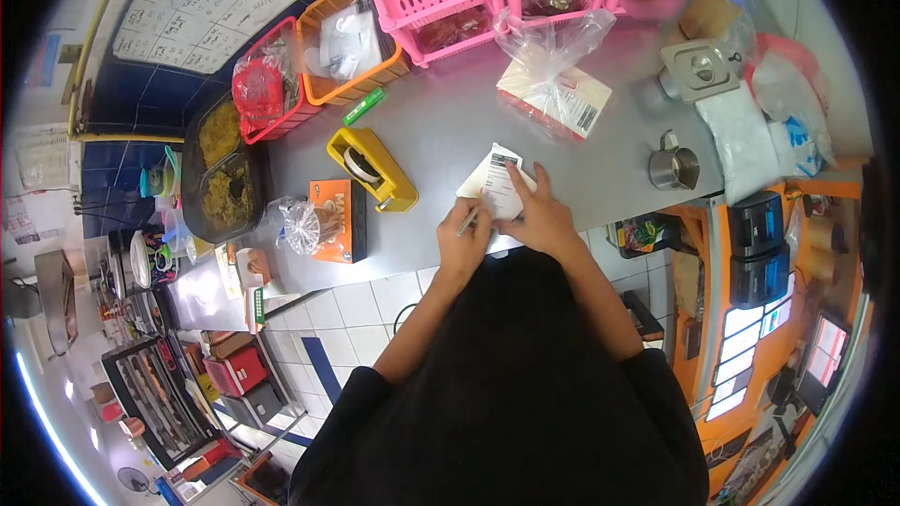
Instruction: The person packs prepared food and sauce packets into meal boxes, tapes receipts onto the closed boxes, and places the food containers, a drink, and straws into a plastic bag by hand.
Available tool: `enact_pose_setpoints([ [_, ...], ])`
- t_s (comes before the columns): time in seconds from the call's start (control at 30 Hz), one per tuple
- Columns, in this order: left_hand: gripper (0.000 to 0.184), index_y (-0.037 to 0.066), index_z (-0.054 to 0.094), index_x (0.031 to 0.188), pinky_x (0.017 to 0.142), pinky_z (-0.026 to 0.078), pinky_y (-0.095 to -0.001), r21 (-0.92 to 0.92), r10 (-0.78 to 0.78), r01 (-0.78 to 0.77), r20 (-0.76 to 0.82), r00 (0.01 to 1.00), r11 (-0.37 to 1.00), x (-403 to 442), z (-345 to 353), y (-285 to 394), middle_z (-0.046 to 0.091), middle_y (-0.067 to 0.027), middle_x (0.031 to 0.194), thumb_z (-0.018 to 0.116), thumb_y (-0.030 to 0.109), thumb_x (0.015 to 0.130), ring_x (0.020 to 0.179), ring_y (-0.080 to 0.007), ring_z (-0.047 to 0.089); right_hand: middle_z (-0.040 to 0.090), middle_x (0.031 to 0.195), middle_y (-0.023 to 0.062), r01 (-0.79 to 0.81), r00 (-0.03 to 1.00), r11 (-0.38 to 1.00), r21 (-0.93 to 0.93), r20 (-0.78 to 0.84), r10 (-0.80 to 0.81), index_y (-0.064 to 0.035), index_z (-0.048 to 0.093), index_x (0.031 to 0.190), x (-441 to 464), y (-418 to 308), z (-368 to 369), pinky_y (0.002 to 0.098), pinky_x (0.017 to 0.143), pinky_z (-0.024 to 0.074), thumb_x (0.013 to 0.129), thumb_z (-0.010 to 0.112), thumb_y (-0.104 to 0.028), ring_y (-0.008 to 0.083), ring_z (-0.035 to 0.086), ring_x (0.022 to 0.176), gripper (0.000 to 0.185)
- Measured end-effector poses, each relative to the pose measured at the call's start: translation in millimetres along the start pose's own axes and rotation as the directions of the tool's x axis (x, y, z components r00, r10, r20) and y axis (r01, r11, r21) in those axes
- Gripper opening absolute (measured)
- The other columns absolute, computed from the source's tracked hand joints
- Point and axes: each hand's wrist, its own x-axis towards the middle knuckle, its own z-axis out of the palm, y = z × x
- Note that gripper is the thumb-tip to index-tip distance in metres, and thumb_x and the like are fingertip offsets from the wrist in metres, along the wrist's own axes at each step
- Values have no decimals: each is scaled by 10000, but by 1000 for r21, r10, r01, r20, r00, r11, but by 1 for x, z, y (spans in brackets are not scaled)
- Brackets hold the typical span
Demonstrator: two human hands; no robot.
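Note:
Near the front edge of the metal counter, a printed slip [503,189] lies on a white pad or folded paper [473,183]. My left hand [461,236] is closed around a slim pen [467,219], close to the slip's lower left side. My right hand [542,215] rests on the slip's right part with its fingers spread, pressing it flat. The slip's lower end is partly hidden by my hands. To the left stands a yellow tape dispenser [382,178] with a roll in it, and a green marker-like item [365,107] lies behind it.
Pink baskets [441,9], an orange basket [352,84] and a red basket [305,112] line the back. A bagged box [562,98] and metal jug [673,167] stand right. An orange box [330,220] and dark food trays [202,215] are left.

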Motion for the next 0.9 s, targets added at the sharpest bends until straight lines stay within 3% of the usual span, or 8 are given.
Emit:
enact_pose_setpoints([
  [0.07,125,9,634,928,612,529,-312,27,32,-38,188,982,999,-1,-1,2,696,-139,768,669,128,914,672,-185,680,244,1529,352,-8,1000,1000,-18,13,8,-256,237,1590,0,0,1,504,969,505,718,790,-471,496,567,1208,1054],
  [0.2,99,6,642,929,604,522,-311,20,15,-16,78,997,1000,-6,-7,6,691,-126,762,657,101,907,655,-169,664,260,1520,347,34,999,999,-14,-37,-35,-250,240,1589,0,4,4,510,954,510,718,792,-484,495,587,1177,1057],
  [0.43,99,1,641,931,590,498,-292,-2,-6,6,134,991,1000,-18,-9,1,685,-116,753,660,95,906,647,-138,632,275,1509,342,43,999,999,-23,-13,-43,-244,229,1589,0,7,2,509,930,523,707,803,-494,499,618,1112,1082],
  [0.5,122,-7,640,940,577,480,-278,-44,-1,-2,-62,998,999,-18,-4,1,673,-98,738,670,110,926,642,-117,602,275,1512,334,65,998,997,-39,-23,-66,-246,232,1587,-1,11,4,507,927,525,695,810,-491,496,620,1109,1091],
  [0.63,130,-14,641,974,573,465,-258,-13,99,-99,6,995,995,-5,9,0,651,-76,720,646,116,972,640,-89,561,287,1523,312,4,999,1000,-11,35,-3,-285,223,1591,-4,3,-5,512,954,511,695,813,-505,486,570,1201,1095],
  [0.77,125,-16,640,974,588,483,-256,5,77,-77,18,997,997,-2,13,-1,655,-75,729,649,109,969,654,-83,574,288,1523,292,-8,999,1000,-19,45,9,-277,236,1586,-1,7,-3,513,957,508,700,802,-522,475,560,1218,1080],
  [0.83,126,-16,635,978,599,503,-259,-59,32,-24,149,988,998,-6,13,1,657,-73,736,641,110,972,671,-79,593,286,1524,287,-3,999,1000,-15,36,3,-277,240,1585,-3,8,-3,515,960,505,699,800,-528,472,554,1226,1077],
  [0.9,128,-15,634,986,602,512,-263,-46,56,-49,153,987,998,-3,11,-6,659,-75,739,636,112,974,670,-85,604,271,1515,288,0,999,1000,12,47,-1,-312,228,1582,-3,6,-5,538,966,500,699,816,-469,503,568,1190,1073],
])
